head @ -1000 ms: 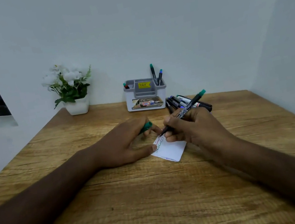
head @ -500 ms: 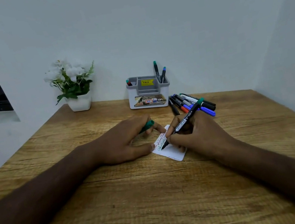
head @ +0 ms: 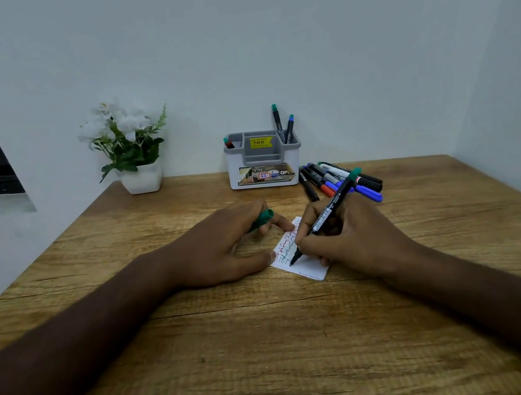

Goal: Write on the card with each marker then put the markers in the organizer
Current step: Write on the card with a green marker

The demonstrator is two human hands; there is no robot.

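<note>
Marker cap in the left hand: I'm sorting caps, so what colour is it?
Green; the marker cap shows in the head view, held in the left hand.

Left hand (head: 222, 245): palm down, fingers curled round a green cap (head: 263, 218), thumb stretched toward the right.
Right hand (head: 349, 237): fingers pinching a marker (head: 323, 217), tip angled down-left.
Forearms: both reaching inward.

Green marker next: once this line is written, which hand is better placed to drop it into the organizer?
Right, probably. The right hand already grips the green marker, and the organizer stands just beyond it. The left hand holds the green cap and steadies the card, so capping comes first.
</note>
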